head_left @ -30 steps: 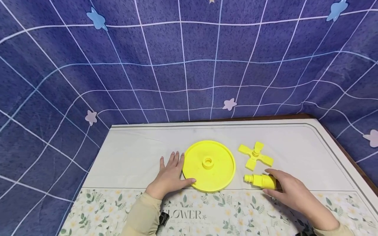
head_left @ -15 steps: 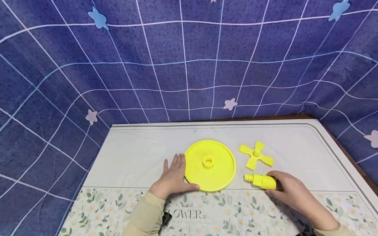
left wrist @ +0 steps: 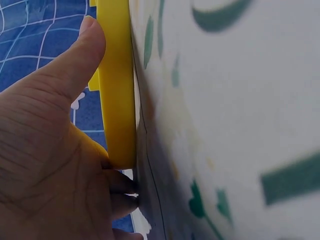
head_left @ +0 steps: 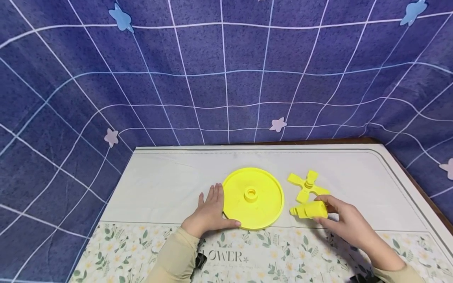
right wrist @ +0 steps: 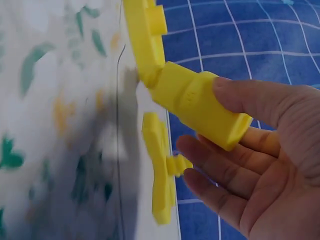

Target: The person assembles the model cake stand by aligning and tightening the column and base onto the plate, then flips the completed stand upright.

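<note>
A round yellow tray-like disc (head_left: 233,204) with a raised rim and a hollow central socket (head_left: 251,194) lies flat on the table. My left hand (head_left: 209,216) rests against its left edge, fingers straight, thumb on the front rim. In the left wrist view the thumb (left wrist: 82,62) touches the disc's edge (left wrist: 117,100). My right hand (head_left: 348,220) pinches a yellow stepped shaft piece (head_left: 310,210) by its wide end, thumb on one side and fingers on the other. Its narrow end points left, and the piece looks raised and tilted in the right wrist view (right wrist: 200,102).
Behind the shaft piece lies a yellow four-armed cross (head_left: 305,184) with a short ridged stub in its middle. A white cover with a floral front band (head_left: 276,251) spreads over the table. A blue grid-patterned curtain (head_left: 240,90) hangs behind and at both sides.
My right hand has lifted the shaft piece off the table and tilted it, its wide end now in front of one cross arm. My left hand has shifted slightly right along the disc.
</note>
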`<state>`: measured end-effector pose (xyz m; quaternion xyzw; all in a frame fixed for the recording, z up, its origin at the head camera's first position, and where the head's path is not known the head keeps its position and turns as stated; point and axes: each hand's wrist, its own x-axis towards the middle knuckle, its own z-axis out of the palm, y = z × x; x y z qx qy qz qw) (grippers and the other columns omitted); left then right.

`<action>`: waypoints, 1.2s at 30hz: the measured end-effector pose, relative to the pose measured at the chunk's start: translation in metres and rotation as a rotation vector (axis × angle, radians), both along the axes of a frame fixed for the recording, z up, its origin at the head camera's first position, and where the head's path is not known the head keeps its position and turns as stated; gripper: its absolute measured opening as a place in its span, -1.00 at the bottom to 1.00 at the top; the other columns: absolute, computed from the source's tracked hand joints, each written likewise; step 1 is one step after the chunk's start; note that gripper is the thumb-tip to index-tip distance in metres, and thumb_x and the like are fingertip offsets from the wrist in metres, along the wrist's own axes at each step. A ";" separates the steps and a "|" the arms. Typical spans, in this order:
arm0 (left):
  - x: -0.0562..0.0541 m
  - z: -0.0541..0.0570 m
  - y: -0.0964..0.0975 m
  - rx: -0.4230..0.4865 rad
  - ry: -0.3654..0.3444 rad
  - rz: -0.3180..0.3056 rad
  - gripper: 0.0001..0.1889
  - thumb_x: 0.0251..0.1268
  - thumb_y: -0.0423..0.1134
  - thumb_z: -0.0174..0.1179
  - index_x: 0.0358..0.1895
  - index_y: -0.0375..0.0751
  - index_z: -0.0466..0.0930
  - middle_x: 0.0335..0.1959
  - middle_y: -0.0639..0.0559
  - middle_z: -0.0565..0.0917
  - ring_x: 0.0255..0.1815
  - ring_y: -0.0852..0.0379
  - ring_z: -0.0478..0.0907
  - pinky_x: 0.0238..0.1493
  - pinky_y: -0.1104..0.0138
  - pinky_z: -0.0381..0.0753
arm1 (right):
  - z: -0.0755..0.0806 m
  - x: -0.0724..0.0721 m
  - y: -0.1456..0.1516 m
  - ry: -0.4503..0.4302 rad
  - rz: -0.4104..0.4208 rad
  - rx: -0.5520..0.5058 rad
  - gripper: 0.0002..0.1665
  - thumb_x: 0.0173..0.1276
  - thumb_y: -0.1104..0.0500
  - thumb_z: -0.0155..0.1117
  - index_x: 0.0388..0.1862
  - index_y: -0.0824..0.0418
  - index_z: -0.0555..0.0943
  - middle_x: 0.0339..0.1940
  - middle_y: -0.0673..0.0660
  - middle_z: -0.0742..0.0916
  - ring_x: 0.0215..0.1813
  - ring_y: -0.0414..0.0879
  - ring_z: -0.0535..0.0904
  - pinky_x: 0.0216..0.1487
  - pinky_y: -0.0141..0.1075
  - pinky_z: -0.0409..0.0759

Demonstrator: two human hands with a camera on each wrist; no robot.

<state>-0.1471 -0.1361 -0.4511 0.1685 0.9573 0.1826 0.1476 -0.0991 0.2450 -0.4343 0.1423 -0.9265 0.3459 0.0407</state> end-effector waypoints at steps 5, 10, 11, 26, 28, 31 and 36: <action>-0.001 0.000 -0.001 0.009 -0.015 0.008 0.39 -0.08 0.43 0.31 0.52 -0.48 -0.30 0.56 -0.34 -0.21 0.57 -0.22 -0.29 0.44 -0.21 -0.28 | 0.005 -0.009 -0.018 0.096 0.014 -0.088 -0.43 0.24 0.19 0.45 0.21 0.30 0.53 0.00 0.21 0.71 -0.12 0.07 0.70 -0.12 -0.14 0.67; -0.003 0.000 0.000 0.014 -0.022 0.016 0.41 -0.10 0.44 0.32 0.52 -0.49 -0.30 0.55 -0.36 -0.21 0.56 -0.23 -0.29 0.43 -0.22 -0.26 | 0.009 -0.023 -0.038 0.116 0.024 -0.187 -0.45 0.21 0.26 0.45 0.18 0.30 0.54 0.01 0.19 0.72 -0.10 -0.01 0.71 -0.13 -0.34 0.66; -0.003 0.000 0.000 0.013 -0.023 0.017 0.41 -0.11 0.44 0.32 0.52 -0.49 -0.30 0.55 -0.37 -0.20 0.56 -0.23 -0.28 0.43 -0.22 -0.25 | 0.010 -0.025 -0.042 0.115 0.030 -0.206 -0.46 0.21 0.27 0.46 0.16 0.29 0.54 -0.01 0.19 0.72 -0.11 -0.03 0.71 -0.13 -0.37 0.65; -0.003 0.004 0.003 0.010 -0.062 0.019 0.42 -0.09 0.43 0.33 0.52 -0.46 -0.36 0.55 -0.36 -0.28 0.57 -0.21 -0.35 0.43 -0.21 -0.34 | 0.018 -0.060 -0.101 0.135 0.128 -0.249 -0.42 0.24 0.27 0.43 0.25 0.30 0.52 0.11 0.23 0.68 -0.04 0.08 0.70 -0.05 -0.14 0.66; -0.003 0.004 0.003 0.006 -0.066 0.021 0.42 -0.10 0.43 0.33 0.52 -0.45 -0.36 0.55 -0.37 -0.28 0.56 -0.21 -0.35 0.43 -0.21 -0.35 | 0.018 -0.063 -0.106 0.149 0.135 -0.227 -0.41 0.25 0.26 0.42 0.26 0.30 0.52 0.11 0.23 0.68 -0.05 0.07 0.69 -0.04 -0.11 0.65; -0.003 0.003 0.003 -0.002 -0.074 0.025 0.43 -0.11 0.44 0.33 0.52 -0.45 -0.38 0.55 -0.37 -0.29 0.56 -0.21 -0.36 0.43 -0.21 -0.36 | 0.018 -0.066 -0.113 0.165 0.151 -0.212 -0.41 0.27 0.25 0.40 0.28 0.31 0.51 0.11 0.24 0.68 -0.05 0.06 0.67 -0.02 -0.08 0.64; -0.003 0.004 0.002 -0.005 -0.080 0.030 0.43 -0.10 0.43 0.33 0.52 -0.45 -0.38 0.55 -0.37 -0.29 0.56 -0.21 -0.37 0.43 -0.21 -0.38 | 0.016 -0.070 -0.121 0.193 0.177 -0.171 -0.40 0.29 0.23 0.38 0.31 0.29 0.49 0.16 0.24 0.65 -0.06 0.02 0.64 -0.04 -0.06 0.63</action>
